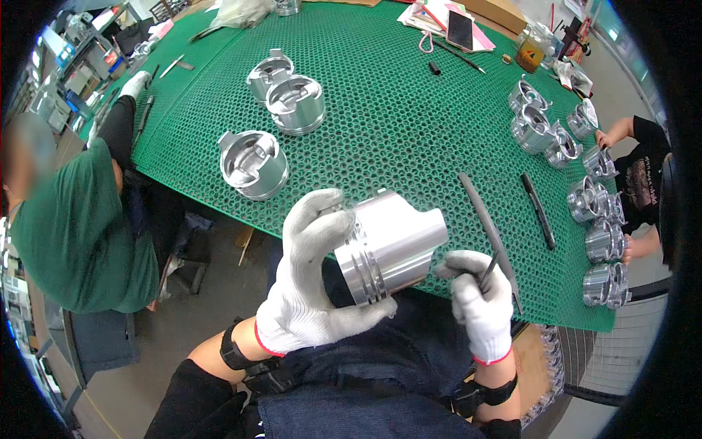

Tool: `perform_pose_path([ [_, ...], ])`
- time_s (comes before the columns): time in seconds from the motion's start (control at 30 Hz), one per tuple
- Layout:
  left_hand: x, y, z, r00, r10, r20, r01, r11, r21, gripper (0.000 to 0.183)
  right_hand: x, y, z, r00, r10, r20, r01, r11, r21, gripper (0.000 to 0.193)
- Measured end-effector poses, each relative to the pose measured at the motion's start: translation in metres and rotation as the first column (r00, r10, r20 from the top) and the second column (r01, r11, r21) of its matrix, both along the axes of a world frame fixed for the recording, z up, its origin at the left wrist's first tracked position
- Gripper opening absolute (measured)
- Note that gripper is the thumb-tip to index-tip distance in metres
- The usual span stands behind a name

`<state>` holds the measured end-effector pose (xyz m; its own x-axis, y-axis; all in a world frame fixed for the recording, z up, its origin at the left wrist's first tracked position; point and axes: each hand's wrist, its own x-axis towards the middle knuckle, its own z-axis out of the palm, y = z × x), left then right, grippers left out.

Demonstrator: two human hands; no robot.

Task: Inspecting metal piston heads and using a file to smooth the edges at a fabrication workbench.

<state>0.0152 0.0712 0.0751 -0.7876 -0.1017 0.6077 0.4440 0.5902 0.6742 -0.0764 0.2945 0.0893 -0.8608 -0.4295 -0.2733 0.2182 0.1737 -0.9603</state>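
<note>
Green perforated mat (380, 157) covers the table. Left gloved hand (303, 274) wraps round the grooved end of a silver piston (401, 241), fingers above, thumb below; piston is tilted, at the table's near edge, in front of the body. Right gloved hand (484, 304) sits just beside the skirt, fingers curled, pinching a thin dark tool (490, 272); tool contact with metal: cannot tell. Long grey strip (486, 219) lies beside it. Looks like edge work by hand. Best: keep left grip firm, turn the piston to present each edge, light strokes, tip off the ring grooves.
</note>
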Motion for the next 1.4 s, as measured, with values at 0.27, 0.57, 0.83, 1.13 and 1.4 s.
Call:
perform_pose_path([
  [0.27, 0.004, 0.014, 0.004, 0.996, -0.090, -0.004, 0.090, 0.996, 0.012, 0.128, 0.007, 0.002, -0.027, 0.847, 0.374, 0.378, -0.036, 0.749, -0.662, 0.061],
  [0.57, 0.000, 0.008, 0.008, 0.647, -0.684, 0.337, -0.010, 0.434, 0.901, 0.100, -0.006, 0.023, -0.008, 0.864, 0.312, 0.395, 0.032, 0.750, -0.661, 0.060],
  [0.83, 0.002, 0.027, -0.023, 0.625, -0.779, 0.040, -0.211, -0.120, 0.970, 0.080, -0.018, 0.025, 0.050, 0.914, 0.378, -0.150, -0.394, 0.914, -0.096, 0.043],
  [1.13, 0.027, 0.025, -0.025, 0.660, -0.751, 0.011, -0.162, -0.128, 0.978, 0.086, -0.003, 0.032, 0.042, 0.335, 0.664, -0.669, -0.234, 0.746, 0.624, 0.036],
  [1.4, 0.028, 0.019, -0.001, 0.679, -0.704, 0.209, -0.071, 0.221, 0.973, 0.086, 0.014, 0.025, 0.068, 0.299, 0.765, -0.570, -0.140, 0.626, 0.767, 0.036],
])
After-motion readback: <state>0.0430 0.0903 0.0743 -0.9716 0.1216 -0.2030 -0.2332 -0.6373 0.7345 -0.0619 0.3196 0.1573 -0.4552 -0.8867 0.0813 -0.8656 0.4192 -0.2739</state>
